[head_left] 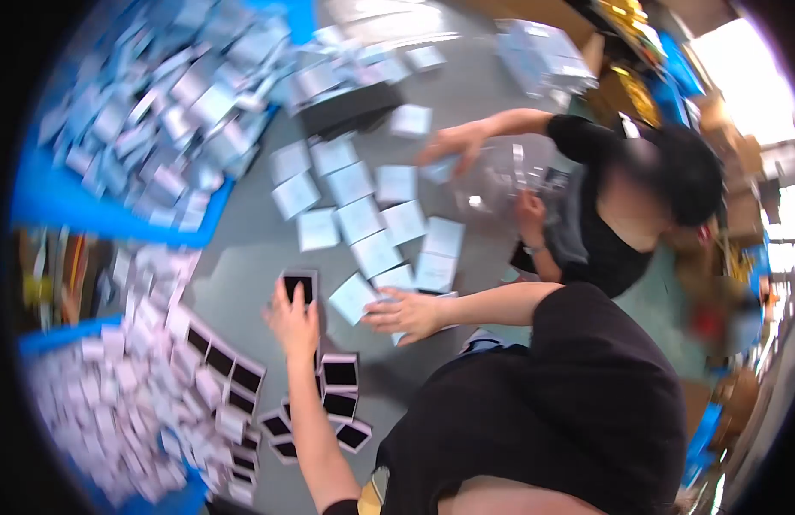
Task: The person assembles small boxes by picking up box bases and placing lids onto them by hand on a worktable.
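Note:
My left hand (294, 324) is over the grey table with its fingers spread, the fingertips on the lower part of a black-faced card with a pale border (308, 282). To the right, my right hand (414, 316) lies palm down with fingers apart, across the lower end of a group of pale blue-white square pieces (359, 219). One tilted pale square (352, 297) lies just beside its fingertips. Below my left hand, near the forearm, are several more black-faced cards (340, 373). My right palm hides part of the pieces beneath it.
Blue bins hold heaped pale pieces (191, 94) at upper left and pinkish ones (105, 412) at lower left. A dark box (350, 110) stands at the top. Across the table, a co-worker (620, 189) reaches over a clear plastic bag (500, 176). Wrapped stacks (545, 56) lie behind.

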Motion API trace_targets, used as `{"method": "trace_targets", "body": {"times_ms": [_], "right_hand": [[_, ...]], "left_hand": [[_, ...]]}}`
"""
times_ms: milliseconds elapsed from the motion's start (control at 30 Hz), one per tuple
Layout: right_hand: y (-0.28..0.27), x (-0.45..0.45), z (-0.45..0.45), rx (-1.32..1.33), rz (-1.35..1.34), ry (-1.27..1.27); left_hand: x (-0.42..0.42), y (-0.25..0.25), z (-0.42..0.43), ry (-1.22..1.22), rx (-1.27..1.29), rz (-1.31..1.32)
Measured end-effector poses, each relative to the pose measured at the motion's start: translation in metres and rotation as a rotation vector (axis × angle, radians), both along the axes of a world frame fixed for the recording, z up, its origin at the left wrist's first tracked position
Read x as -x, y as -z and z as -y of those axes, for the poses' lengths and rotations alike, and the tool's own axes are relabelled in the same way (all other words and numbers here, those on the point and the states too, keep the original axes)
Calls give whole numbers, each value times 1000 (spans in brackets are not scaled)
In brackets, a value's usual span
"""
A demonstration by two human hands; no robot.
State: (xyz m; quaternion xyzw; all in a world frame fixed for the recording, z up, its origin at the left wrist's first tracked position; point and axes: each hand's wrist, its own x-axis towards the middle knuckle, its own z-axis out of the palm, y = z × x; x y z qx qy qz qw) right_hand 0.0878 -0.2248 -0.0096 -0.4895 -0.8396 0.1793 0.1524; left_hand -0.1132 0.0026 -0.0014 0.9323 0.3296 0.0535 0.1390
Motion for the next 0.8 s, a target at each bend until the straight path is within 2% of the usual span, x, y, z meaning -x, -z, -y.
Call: {"method": "trace_targets", "body": {"times_ms": [33,67,167,267,300,367,400,433,467,500,600,667,700,733,767,800], "right_hand": [[-6,-1,-3,44,45,6],[-18,-4,-5,86,98,15],[-33,-10,-21,136,-69,105],[-51,-38,-117,-39,-219,168],[-33,-55,-159,-32,-94,242],[-62,-78,-258,-324,-234,510],[-57,-96,-310,-435,-268,571],[-48,-104,-358,-382,-339,815],[-60,-109,-389,-331,-315,922],[-58,-111,-415,-431,-213,1038],[-35,-124,-463,-242,-130,1090],[-42,-119,-460,-397,-363,1100],[-21,-121,-471,-688,-273,1083],[-57,-110,-427,-404,-296,946],[-64,-96,-392,-540,-266,812],[-69,-82,-365,-678,-241,671]], "left_hand": [[1,7,-4,-5,99,124],[2,8,-3,-13,67,91],[18,2,15,-71,68,67],[38,-8,34,-101,142,56],[42,-9,37,-115,180,64],[48,-12,39,-120,184,57],[47,-18,38,-122,173,59],[45,-26,35,-147,157,100],[46,-23,29,-171,150,150],[48,-18,23,-194,144,202],[42,-13,-7,-230,138,306],[33,-9,-41,-247,150,354],[32,-10,-53,-272,158,379],[35,-16,-62,-324,197,414],[34,-21,-71,-375,215,470],[35,-28,-69,-430,225,399]]}}
